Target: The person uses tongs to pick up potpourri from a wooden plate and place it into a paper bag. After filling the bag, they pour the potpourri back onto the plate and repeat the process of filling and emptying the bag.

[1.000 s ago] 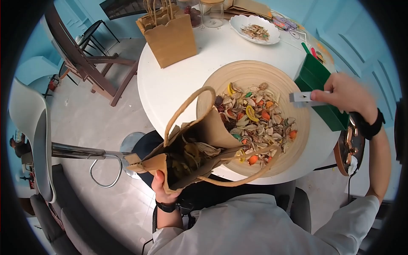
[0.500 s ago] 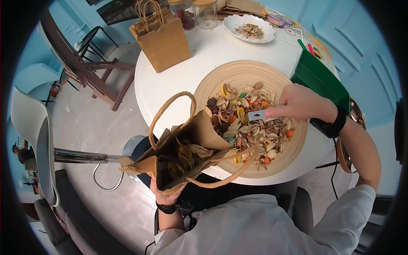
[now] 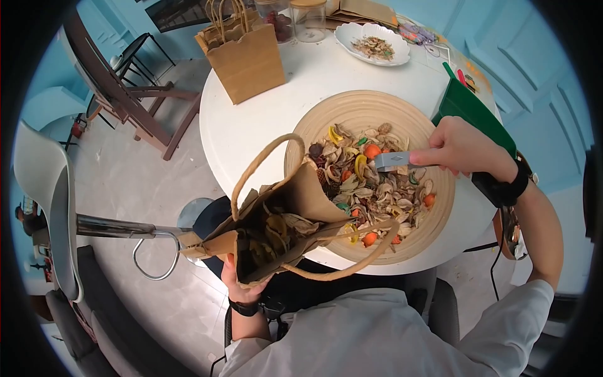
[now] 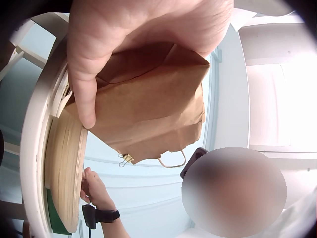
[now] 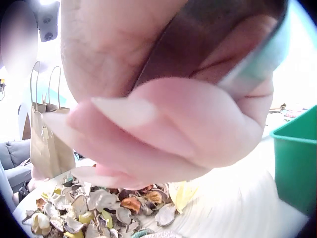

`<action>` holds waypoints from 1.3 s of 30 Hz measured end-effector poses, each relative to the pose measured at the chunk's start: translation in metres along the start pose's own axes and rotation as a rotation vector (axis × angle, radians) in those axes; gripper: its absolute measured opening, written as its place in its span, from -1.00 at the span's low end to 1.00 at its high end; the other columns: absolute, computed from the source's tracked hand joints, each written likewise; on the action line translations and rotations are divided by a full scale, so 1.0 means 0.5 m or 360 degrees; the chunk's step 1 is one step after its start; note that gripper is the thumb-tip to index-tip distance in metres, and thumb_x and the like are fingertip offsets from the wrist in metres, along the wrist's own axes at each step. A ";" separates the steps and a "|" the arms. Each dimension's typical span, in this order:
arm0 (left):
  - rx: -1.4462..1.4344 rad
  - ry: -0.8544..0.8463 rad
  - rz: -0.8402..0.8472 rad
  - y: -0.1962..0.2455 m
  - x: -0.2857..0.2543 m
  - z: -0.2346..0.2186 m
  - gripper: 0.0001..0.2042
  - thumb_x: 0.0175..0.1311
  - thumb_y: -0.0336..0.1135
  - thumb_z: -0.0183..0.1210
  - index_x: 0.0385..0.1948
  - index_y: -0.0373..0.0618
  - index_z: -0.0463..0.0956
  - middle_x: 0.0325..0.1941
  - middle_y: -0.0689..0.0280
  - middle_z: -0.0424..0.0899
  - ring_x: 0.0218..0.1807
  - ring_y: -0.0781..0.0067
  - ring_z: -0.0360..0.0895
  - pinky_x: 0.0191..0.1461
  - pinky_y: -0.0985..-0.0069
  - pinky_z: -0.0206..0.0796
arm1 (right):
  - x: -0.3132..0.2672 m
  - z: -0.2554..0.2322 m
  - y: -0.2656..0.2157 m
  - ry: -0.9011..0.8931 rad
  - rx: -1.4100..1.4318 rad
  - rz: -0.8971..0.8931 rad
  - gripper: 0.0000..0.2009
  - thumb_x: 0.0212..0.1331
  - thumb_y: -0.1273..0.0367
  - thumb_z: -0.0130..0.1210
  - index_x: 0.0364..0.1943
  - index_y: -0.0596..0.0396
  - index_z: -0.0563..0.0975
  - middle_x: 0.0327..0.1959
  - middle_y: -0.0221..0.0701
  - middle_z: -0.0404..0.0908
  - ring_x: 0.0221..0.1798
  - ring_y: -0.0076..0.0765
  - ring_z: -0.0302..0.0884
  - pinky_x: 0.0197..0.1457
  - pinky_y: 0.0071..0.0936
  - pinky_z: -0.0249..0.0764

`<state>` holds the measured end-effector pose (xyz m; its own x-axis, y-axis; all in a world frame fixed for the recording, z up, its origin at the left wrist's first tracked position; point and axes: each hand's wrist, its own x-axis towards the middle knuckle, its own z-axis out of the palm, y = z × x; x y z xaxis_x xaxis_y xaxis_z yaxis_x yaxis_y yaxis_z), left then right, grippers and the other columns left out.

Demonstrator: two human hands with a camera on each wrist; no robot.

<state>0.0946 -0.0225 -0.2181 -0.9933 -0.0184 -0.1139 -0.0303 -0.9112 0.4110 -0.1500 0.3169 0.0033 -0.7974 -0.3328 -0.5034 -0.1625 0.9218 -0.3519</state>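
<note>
My left hand (image 3: 242, 281) holds an open brown paper bag (image 3: 314, 195) from below, tilted beside the round wooden tray (image 3: 440, 220); dried leaves and yellowish pieces lie inside it. In the left wrist view, the thumb presses along the side of the bag (image 4: 143, 114). My right hand (image 3: 468, 147) grips metal tongs (image 3: 394, 161) over the dried petals and slices (image 3: 377, 201) on the tray. An orange piece (image 3: 372, 151) lies by the tongs' tip; whether they pinch it, I cannot tell. Curled fingers (image 5: 173, 124) wrap the tongs in the right wrist view.
A green bin (image 3: 474, 116) stands right of the tray, near my right wrist. Toward the back of the white table (image 3: 220, 125) are another paper bag (image 3: 248, 66), glass jars (image 3: 308, 22) and a white scalloped plate (image 3: 402, 53) with small dried bits.
From the tray's right edge, my right hand has brought the tongs left over the dried pieces, then slightly back right and up. The left hand still holds the bag, with only slight shifts.
</note>
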 end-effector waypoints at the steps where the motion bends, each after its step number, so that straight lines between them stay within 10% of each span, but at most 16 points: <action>1: 0.0032 0.0034 -0.0014 0.000 0.001 0.003 -0.34 0.33 0.08 0.14 0.34 -0.16 0.23 0.33 0.00 0.39 0.30 -0.03 0.43 0.28 -0.03 0.39 | -0.004 -0.006 -0.001 0.0031 0.0015 -0.0014 -0.37 0.09 -0.11 0.26 -0.82 0.18 0.49 -0.85 -0.46 0.41 -0.84 -0.56 0.36 -0.79 -0.61 0.28; 11: -0.0036 -0.0075 -0.0085 0.003 0.010 0.013 -0.33 0.31 0.04 0.19 0.32 -0.20 0.24 0.30 0.00 0.43 0.24 0.05 0.50 0.19 0.09 0.48 | -0.035 -0.043 -0.046 0.0124 0.0008 -0.0088 -0.42 0.12 -0.04 0.28 -0.82 0.14 0.50 -0.87 -0.49 0.37 -0.86 -0.60 0.31 -0.81 -0.64 0.18; 14: 0.0450 -0.0283 0.0405 0.001 0.019 0.082 -0.34 0.30 0.02 0.20 0.32 -0.21 0.24 0.31 0.02 0.44 0.24 0.04 0.49 0.20 0.09 0.47 | -0.054 -0.062 -0.089 0.0111 0.0079 -0.0138 -0.43 0.11 -0.03 0.29 -0.82 0.14 0.51 -0.88 -0.50 0.37 -0.84 -0.61 0.34 -0.79 -0.65 0.21; 24: -0.0147 -0.0110 -0.0032 0.008 0.013 0.052 -0.36 0.32 -0.04 0.20 0.34 -0.19 0.23 0.33 0.04 0.42 0.28 0.06 0.47 0.25 0.05 0.42 | -0.087 -0.041 -0.214 0.0263 -0.0370 -0.0615 -0.48 0.02 0.15 0.41 -0.78 0.21 0.39 -0.84 -0.53 0.11 -0.69 -0.60 -0.03 -0.60 -0.46 -0.12; 26: 0.0444 -0.0317 0.0365 0.002 0.011 0.063 -0.36 0.32 -0.05 0.20 0.34 -0.20 0.22 0.32 0.03 0.43 0.27 0.07 0.47 0.26 0.07 0.41 | -0.092 -0.044 -0.204 0.0315 -0.0309 -0.0620 -0.51 0.01 0.16 0.42 -0.74 0.20 0.40 -0.81 -0.56 0.20 -0.68 -0.67 0.06 -0.60 -0.54 -0.05; 33: 0.0673 -0.0280 0.0449 0.007 0.010 0.079 -0.32 0.30 -0.01 0.20 0.33 -0.25 0.22 0.32 0.03 0.43 0.29 0.06 0.45 0.30 0.09 0.38 | -0.120 -0.026 -0.102 0.0430 0.0320 -0.0407 -0.58 0.12 0.17 0.36 -0.65 0.16 0.46 -0.76 -0.61 0.28 -0.65 -0.70 0.09 -0.59 -0.57 0.01; 37: -0.0222 0.0002 -0.0107 0.007 0.017 0.035 -0.33 0.32 0.05 0.16 0.36 -0.14 0.21 0.37 0.02 0.35 0.31 -0.08 0.41 0.29 -0.18 0.31 | -0.126 0.012 0.012 0.0513 0.0666 -0.0254 -0.69 0.31 0.18 0.17 -0.44 0.13 0.52 -0.66 -0.65 0.40 -0.62 -0.77 0.25 -0.55 -0.70 0.15; 39: 0.0267 0.0249 0.0024 0.000 0.007 -0.007 -0.23 0.26 0.18 0.14 0.37 -0.16 0.17 0.38 0.02 0.32 0.33 -0.06 0.39 0.29 -0.17 0.33 | -0.127 0.046 0.077 0.0589 0.0847 -0.0236 -0.69 0.41 0.15 0.05 -0.35 0.12 0.50 -0.60 -0.62 0.44 -0.60 -0.76 0.31 -0.53 -0.74 0.22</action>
<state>0.0916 -0.0238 -0.2216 -0.9648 -0.1068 -0.2403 -0.0470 -0.8292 0.5570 -0.0921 0.3692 0.0036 -0.9510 -0.2707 -0.1491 -0.0523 0.6162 -0.7858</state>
